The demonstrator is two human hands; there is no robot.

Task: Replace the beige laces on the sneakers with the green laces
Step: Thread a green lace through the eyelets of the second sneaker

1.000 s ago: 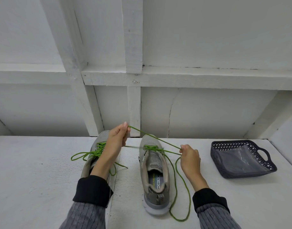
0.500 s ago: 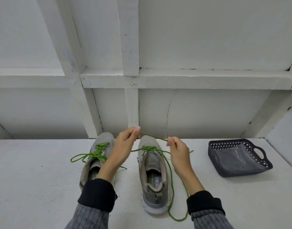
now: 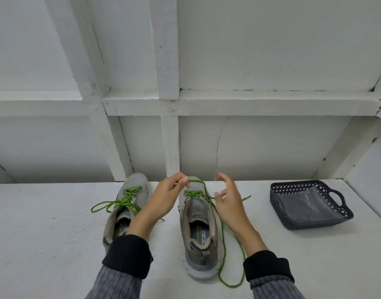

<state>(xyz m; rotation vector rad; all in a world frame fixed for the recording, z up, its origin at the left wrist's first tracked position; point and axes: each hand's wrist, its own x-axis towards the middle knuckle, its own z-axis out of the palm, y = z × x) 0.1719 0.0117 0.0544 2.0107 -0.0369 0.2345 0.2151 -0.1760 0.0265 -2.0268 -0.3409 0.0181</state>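
Left hand (image 3: 163, 197) pinches the thin green lace (image 3: 223, 238) above the right grey mesh sneaker (image 3: 197, 225); right hand (image 3: 228, 201) released, so the lace could slip from the eyelets.

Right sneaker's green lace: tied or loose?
Loose. The green lace crosses only the front eyelets of the right sneaker; its long tail loops on the table, and the left hand pinches the other end.

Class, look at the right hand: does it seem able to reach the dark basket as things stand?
Probably yes. The right hand is open and holds nothing, and only bare white tabletop lies between it and the dark basket on its right.
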